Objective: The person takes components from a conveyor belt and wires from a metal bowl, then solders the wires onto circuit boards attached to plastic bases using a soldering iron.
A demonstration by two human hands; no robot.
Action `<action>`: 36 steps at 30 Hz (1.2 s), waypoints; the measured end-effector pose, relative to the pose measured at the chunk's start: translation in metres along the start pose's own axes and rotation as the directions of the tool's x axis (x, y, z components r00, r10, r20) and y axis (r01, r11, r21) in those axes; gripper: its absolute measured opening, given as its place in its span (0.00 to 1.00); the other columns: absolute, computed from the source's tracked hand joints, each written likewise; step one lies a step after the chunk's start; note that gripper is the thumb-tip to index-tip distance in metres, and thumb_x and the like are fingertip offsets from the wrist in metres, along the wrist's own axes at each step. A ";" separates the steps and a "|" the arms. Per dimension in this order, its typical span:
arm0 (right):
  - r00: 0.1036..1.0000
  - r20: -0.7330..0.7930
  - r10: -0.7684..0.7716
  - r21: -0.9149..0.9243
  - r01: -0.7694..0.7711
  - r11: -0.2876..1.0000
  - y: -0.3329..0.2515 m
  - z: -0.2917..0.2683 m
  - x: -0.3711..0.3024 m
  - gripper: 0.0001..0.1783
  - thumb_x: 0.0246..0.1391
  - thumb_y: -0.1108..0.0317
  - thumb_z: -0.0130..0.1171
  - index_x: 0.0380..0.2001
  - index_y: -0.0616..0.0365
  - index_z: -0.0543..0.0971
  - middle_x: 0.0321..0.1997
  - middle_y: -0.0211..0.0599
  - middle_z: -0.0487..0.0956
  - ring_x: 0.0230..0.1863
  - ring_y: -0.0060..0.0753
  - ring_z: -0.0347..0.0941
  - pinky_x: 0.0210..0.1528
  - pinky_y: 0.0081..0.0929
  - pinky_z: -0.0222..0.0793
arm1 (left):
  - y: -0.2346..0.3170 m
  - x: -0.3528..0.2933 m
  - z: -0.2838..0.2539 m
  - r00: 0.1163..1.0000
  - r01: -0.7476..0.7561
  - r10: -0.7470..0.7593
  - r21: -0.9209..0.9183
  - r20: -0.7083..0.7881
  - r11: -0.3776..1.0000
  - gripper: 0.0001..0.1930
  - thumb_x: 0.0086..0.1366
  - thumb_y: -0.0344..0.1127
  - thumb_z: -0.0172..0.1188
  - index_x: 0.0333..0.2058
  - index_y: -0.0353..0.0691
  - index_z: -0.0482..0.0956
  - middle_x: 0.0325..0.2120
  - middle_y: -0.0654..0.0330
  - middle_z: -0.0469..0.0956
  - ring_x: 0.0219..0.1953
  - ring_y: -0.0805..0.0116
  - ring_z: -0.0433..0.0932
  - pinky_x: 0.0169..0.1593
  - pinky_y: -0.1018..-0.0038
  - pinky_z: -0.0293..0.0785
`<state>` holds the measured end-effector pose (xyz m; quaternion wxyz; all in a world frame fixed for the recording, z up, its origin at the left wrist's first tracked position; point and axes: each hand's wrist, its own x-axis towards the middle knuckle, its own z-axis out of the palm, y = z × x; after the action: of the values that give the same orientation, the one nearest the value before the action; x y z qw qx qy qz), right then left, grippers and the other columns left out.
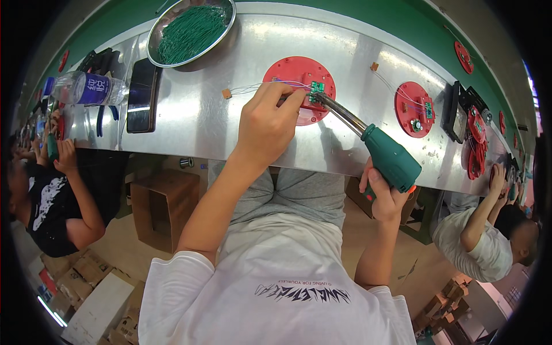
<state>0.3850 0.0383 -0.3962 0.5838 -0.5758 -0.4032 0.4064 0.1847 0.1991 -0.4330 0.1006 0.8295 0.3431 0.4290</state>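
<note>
My right hand (386, 198) is wrapped round the handle of a green soldering gun (390, 156). The gun's metal nozzle slants up and left, its tip at a small green circuit board (317, 88) on a round red plastic housing (299, 65). Over the housing, my left hand (266, 119) is closed in a pinch beside the board. What sits between those fingertips is too small to make out. Thin pale wires run from the board, past the fingers, to a small copper-coloured square piece (226, 94) lying on the metal table.
Behind to the left stands a steel bowl (226, 35) of green wires. A phone (142, 96) and a plastic bottle (92, 88) lie left. Another red housing (409, 122) with board and wires lies right, before a black tray (455, 112). Co-workers sit on both sides along the metal table (190, 123).
</note>
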 end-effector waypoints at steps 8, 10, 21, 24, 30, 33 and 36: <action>0.998 -0.035 -0.049 0.038 0.050 0.998 0.002 0.002 -0.003 0.14 0.54 0.80 0.59 0.44 0.73 0.79 0.36 0.45 0.83 0.20 0.23 0.73 0.22 0.21 0.70 | 0.001 0.000 -0.002 1.000 0.002 -0.002 -0.006 0.003 1.000 0.12 0.52 0.21 0.63 0.37 0.35 0.84 0.31 0.58 0.77 0.34 0.60 0.79 0.33 0.68 0.80; 0.998 -0.025 -0.049 0.028 0.050 0.998 0.002 0.002 -0.003 0.14 0.53 0.80 0.60 0.44 0.73 0.79 0.36 0.44 0.83 0.20 0.23 0.73 0.22 0.21 0.70 | 0.001 0.000 -0.001 1.000 0.008 -0.008 -0.010 0.007 1.000 0.12 0.52 0.21 0.63 0.37 0.35 0.84 0.31 0.58 0.77 0.34 0.60 0.79 0.33 0.68 0.80; 0.997 -0.050 -0.067 0.040 0.069 0.997 0.008 0.000 -0.005 0.14 0.54 0.80 0.58 0.45 0.72 0.78 0.37 0.45 0.83 0.20 0.24 0.73 0.22 0.22 0.70 | 0.000 0.000 -0.001 1.000 0.006 -0.006 -0.003 0.005 1.000 0.12 0.51 0.20 0.62 0.36 0.36 0.84 0.31 0.58 0.77 0.33 0.60 0.79 0.33 0.68 0.80; 0.995 -0.049 -0.088 0.067 0.091 0.994 0.010 -0.005 -0.003 0.17 0.56 0.77 0.58 0.49 0.71 0.76 0.40 0.46 0.82 0.21 0.25 0.73 0.21 0.23 0.69 | -0.001 0.000 0.001 1.000 0.001 -0.001 -0.005 0.001 1.000 0.11 0.51 0.20 0.62 0.35 0.36 0.83 0.31 0.57 0.77 0.33 0.59 0.79 0.34 0.68 0.79; 0.983 -0.125 -0.138 0.165 0.158 0.974 0.019 -0.025 0.004 0.22 0.59 0.73 0.57 0.55 0.70 0.73 0.44 0.49 0.80 0.22 0.30 0.73 0.20 0.25 0.69 | 0.002 0.002 -0.002 1.000 0.011 -0.011 -0.008 0.013 1.000 0.10 0.52 0.20 0.62 0.35 0.35 0.82 0.31 0.56 0.77 0.34 0.57 0.79 0.34 0.66 0.77; 0.967 -0.205 -0.149 0.159 0.183 0.970 0.015 -0.041 0.007 0.21 0.60 0.71 0.56 0.54 0.70 0.73 0.42 0.50 0.79 0.20 0.32 0.73 0.20 0.26 0.69 | 0.004 0.001 -0.001 1.000 0.018 -0.018 -0.021 -0.003 1.000 0.09 0.54 0.20 0.62 0.35 0.34 0.81 0.32 0.55 0.77 0.34 0.56 0.79 0.35 0.65 0.77; 0.948 -0.272 -0.164 0.150 0.211 0.966 0.019 -0.063 0.010 0.18 0.63 0.67 0.53 0.49 0.71 0.73 0.40 0.51 0.78 0.18 0.30 0.72 0.17 0.26 0.68 | 0.006 0.001 -0.003 0.998 0.062 -0.064 -0.070 -0.025 0.996 0.07 0.57 0.21 0.63 0.35 0.32 0.81 0.32 0.53 0.78 0.34 0.54 0.79 0.36 0.64 0.77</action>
<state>0.4472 0.0259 -0.4157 0.7162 -0.5282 -0.3392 0.3049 0.1859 0.1944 -0.4279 0.1382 0.8083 0.3554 0.4486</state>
